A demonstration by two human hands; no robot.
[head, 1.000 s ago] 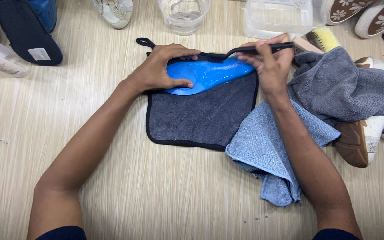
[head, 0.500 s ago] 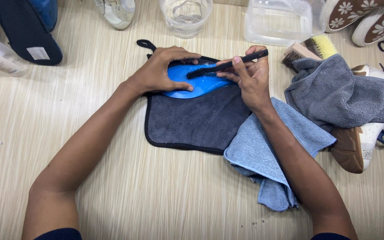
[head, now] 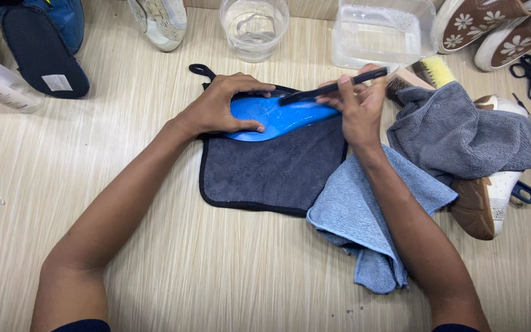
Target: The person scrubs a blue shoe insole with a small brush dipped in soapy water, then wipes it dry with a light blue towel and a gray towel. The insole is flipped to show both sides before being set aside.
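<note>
The blue insole (head: 278, 117) is pinned flat by the spread left hand (head: 225, 104) on the dark grey cloth (head: 271, 172). A thin black brush (head: 333, 88) is pinched in the closed right hand (head: 357, 107). The insole is judged light and floppy, best held at its heel.

Near half of the surface (head: 216, 270) is open; a hand can pass freely there. Far edge is blocked by a glass cup (head: 254, 27), a clear plastic container (head: 381, 34) and shoes (head: 493, 24). Right side is obstructed by a grey towel (head: 462, 132), a light blue cloth (head: 364, 215) and a sneaker (head: 487, 203). Far left holds a dark insole (head: 41, 52).
</note>
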